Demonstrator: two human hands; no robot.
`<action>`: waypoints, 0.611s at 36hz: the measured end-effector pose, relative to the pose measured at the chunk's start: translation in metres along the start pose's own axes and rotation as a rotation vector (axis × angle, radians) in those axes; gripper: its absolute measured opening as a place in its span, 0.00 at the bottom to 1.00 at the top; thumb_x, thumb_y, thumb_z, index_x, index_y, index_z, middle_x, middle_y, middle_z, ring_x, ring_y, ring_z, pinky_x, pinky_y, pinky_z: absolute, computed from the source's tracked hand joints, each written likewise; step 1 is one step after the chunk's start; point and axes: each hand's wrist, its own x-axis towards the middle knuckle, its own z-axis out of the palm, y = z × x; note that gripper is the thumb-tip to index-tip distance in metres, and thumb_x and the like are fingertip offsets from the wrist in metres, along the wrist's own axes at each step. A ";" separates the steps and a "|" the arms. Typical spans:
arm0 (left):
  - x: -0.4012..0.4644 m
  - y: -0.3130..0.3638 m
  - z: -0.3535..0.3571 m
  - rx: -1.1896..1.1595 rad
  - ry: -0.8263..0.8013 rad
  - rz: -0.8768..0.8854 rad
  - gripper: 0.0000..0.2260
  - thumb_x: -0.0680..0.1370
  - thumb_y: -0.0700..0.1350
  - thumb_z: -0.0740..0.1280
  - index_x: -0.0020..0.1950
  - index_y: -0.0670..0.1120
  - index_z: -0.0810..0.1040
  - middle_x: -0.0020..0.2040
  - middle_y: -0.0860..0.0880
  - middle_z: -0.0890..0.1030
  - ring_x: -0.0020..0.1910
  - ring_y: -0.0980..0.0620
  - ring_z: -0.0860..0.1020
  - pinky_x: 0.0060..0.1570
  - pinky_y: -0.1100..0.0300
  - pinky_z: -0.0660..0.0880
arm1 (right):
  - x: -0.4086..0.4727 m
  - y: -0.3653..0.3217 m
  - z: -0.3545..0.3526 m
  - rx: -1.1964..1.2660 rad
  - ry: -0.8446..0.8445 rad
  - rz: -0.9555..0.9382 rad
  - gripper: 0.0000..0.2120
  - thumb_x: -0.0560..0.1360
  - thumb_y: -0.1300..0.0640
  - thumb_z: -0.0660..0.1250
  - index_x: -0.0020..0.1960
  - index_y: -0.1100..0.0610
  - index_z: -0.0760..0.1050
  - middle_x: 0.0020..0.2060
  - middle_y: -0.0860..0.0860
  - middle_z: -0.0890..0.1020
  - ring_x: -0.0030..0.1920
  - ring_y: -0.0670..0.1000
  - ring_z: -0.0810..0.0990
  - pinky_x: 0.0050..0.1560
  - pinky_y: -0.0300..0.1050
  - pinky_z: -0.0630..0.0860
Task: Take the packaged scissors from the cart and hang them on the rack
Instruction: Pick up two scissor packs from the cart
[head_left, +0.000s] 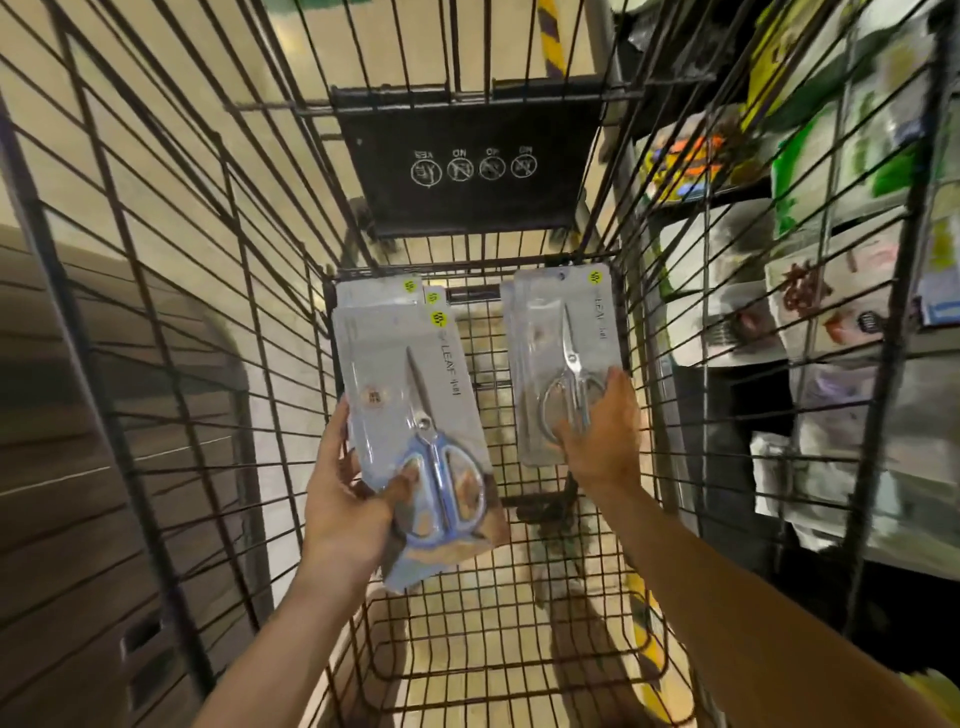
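I look down into a black wire shopping cart (223, 332). My left hand (345, 493) grips a stack of packaged scissors (415, 395) by its lower end; the top pack shows blue-handled scissors under clear plastic, with at least two more packs behind it. My right hand (602, 431) holds a second pack (561, 358) with all-metal scissors, fingers curled over its lower part. Both packs are inside the cart basket, above its wire floor. The hanging rack itself is not clearly visible.
A black folded child-seat flap (467, 156) with warning icons is at the cart's far end. Store shelves (810, 270) with packaged goods stand to the right, beyond the cart's side. A dark wood-panelled fixture (78, 415) is on the left.
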 end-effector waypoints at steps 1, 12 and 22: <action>0.000 0.000 -0.001 -0.003 0.000 -0.006 0.41 0.74 0.26 0.72 0.81 0.53 0.63 0.69 0.43 0.80 0.65 0.44 0.82 0.54 0.56 0.83 | 0.000 -0.001 0.001 -0.005 0.013 0.003 0.43 0.71 0.60 0.78 0.78 0.58 0.58 0.73 0.57 0.67 0.72 0.60 0.70 0.62 0.63 0.79; 0.010 -0.014 -0.004 0.036 -0.010 -0.012 0.42 0.75 0.25 0.71 0.80 0.58 0.65 0.58 0.51 0.87 0.56 0.52 0.86 0.44 0.62 0.83 | -0.017 -0.008 -0.005 -0.126 0.058 0.068 0.58 0.60 0.56 0.86 0.81 0.54 0.57 0.66 0.59 0.71 0.67 0.59 0.69 0.65 0.58 0.74; 0.010 -0.013 -0.008 0.075 -0.019 0.010 0.41 0.76 0.26 0.71 0.80 0.60 0.65 0.58 0.53 0.86 0.55 0.56 0.86 0.46 0.60 0.84 | -0.036 0.006 0.002 0.234 -0.186 0.133 0.32 0.78 0.57 0.73 0.76 0.57 0.61 0.54 0.51 0.80 0.53 0.55 0.83 0.44 0.45 0.82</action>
